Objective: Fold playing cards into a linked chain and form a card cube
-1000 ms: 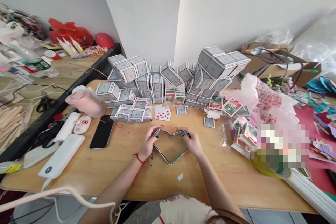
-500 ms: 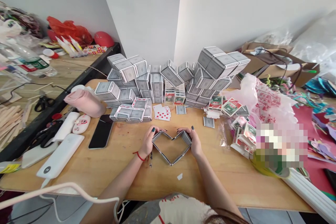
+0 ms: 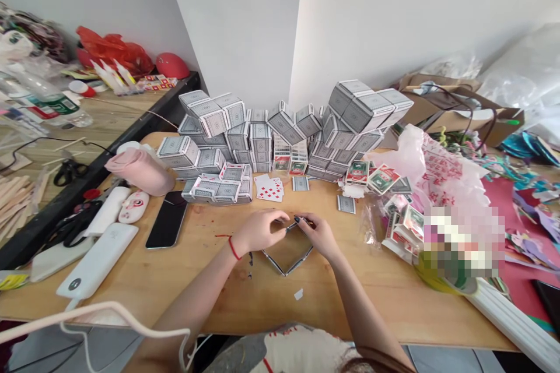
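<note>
A heart-shaped frame of folded playing cards (image 3: pixel 289 261) stands on edge on the wooden table (image 3: pixel 205 280). My left hand (image 3: pixel 258 229), with a red string at the wrist, curls over the frame's upper left lobe and pinches its top near the middle notch. My right hand (image 3: pixel 315 232) grips the upper right lobe, fingers closed on the card strip. The lower point of the heart shows between my wrists; the top of it is hidden by my fingers.
Stacks of card decks (image 3: pixel 280 128) are piled against the wall behind. Loose cards (image 3: pixel 270 188), a phone (image 3: pixel 160 220), a power bank (image 3: pixel 97 259), a pink roll (image 3: pixel 140 169), scissors (image 3: pixel 70 227) lie left; plastic bag (image 3: pixel 437 169) and card packs right.
My left hand has slid right over the heart's top toward the centre notch, covering the left lobe. My right hand has moved slightly inward.
</note>
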{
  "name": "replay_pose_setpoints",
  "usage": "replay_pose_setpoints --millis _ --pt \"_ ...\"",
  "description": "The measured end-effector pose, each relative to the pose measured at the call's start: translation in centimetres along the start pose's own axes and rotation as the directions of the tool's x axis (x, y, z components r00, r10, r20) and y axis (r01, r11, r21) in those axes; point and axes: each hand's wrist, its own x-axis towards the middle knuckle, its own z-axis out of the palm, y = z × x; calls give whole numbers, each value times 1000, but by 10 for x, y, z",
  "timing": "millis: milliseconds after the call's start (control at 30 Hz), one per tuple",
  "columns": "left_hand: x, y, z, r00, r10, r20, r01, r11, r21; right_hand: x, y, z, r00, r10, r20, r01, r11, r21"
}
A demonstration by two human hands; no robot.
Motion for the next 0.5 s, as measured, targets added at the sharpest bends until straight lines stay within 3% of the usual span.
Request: replay_pose_setpoints --millis 100,200,300,500 --pt "15 10 10 987 53 154 -105 928 358 -3 -3 -3 1000 -7 1 7 1000 -25" --pt "24 13 19 981 -1 196 -103 849 519 -7 -6 -9 998 -28 49 30 998 -55" --pt "25 13 18 983 -47 177 -57 840 540 -8 -8 -13 997 -34 65 48 975 -217" --pt "27 16 10 983 -39 178 -45 893 448 -2 -15 -5 992 111 66 -54 821 -568"
